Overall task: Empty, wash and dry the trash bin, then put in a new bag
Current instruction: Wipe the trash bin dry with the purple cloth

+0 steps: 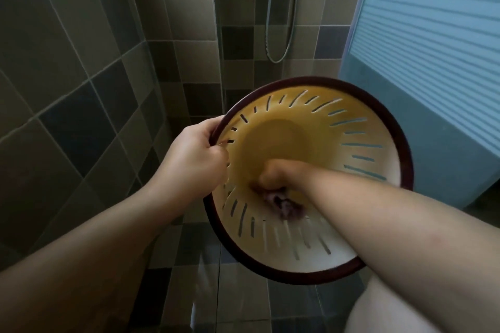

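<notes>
The person holds the trash bin (308, 127) up, its opening turned toward the camera, in front of the tiled wall (81, 62). The left hand (194, 154) grips the bin's dark rim, fingers curled over it. The right hand (273, 176) is inside the bin, fingers closed on a dark cloth (281, 204) that touches the inner wall. A shower hose (284, 35) hangs above the bin.

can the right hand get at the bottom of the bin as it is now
Probably yes: the right hand is already deep inside the bin, gripping a dark cloth against the lower wall. The left hand holds the rim, mouth open, nothing blocking.
</notes>
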